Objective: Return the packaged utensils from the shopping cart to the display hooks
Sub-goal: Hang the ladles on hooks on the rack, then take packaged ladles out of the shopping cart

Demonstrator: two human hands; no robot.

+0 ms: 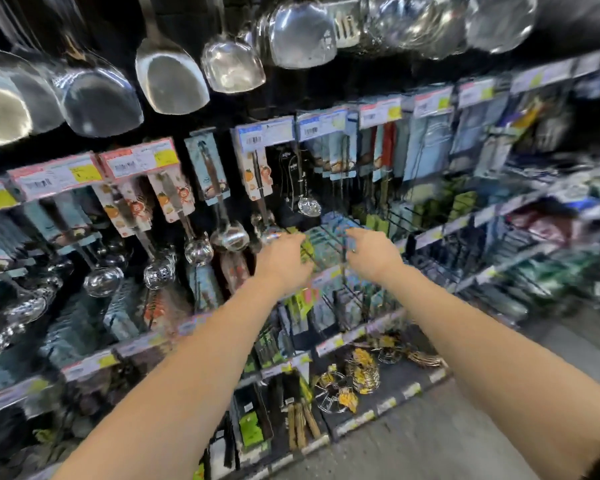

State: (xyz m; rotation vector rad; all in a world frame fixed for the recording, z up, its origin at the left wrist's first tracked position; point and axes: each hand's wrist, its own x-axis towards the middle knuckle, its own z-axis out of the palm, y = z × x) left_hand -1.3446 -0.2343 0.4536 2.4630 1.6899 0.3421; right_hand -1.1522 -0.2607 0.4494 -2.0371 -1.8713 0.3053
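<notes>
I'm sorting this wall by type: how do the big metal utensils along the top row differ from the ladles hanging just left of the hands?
The top-row spatulas hang bare, with no card, while the ladles carry printed card sleeves on their handles. The spatulas have broad, flat blades; the ladles end in small round bowls. The spatulas hang above the price tags, the ladles below them. Both are shiny metal and hang head down.

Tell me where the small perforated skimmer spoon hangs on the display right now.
In the head view the skimmer spoon hangs on the dark back panel near centre, just above the left hand, right of the carded ladles.
</notes>
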